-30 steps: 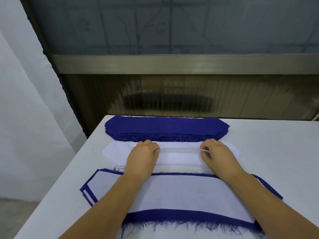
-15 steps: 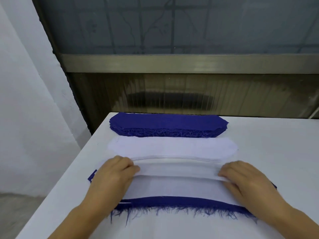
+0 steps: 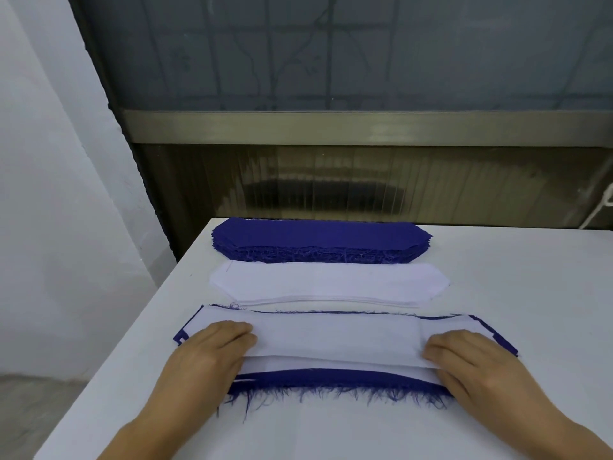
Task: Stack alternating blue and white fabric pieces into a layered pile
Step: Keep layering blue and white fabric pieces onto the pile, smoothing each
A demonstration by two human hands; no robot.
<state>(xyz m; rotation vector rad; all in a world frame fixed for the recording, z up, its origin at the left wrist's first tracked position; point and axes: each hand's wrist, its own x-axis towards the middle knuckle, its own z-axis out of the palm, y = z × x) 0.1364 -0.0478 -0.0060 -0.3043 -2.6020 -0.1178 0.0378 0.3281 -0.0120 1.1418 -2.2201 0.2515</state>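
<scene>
A single white fabric piece (image 3: 335, 336) lies across the top of the layered pile (image 3: 331, 381), whose blue frayed edge shows along the near side. My left hand (image 3: 212, 356) holds the piece's left end and my right hand (image 3: 471, 363) holds its right end, fingers curled over the cloth. Behind the pile lies the stack of white pieces (image 3: 328, 283). Farther back, by the table's far edge, sits the stack of blue pieces (image 3: 318, 239).
All three piles sit on a white table (image 3: 530, 277), near its left edge. A dark window panel and metal sill rise right behind the table. A white wall and the floor are to the left.
Both hands lifted one white piece off the white stack, drew it toward me and spread apart to its ends. It now rests on the layered pile.
</scene>
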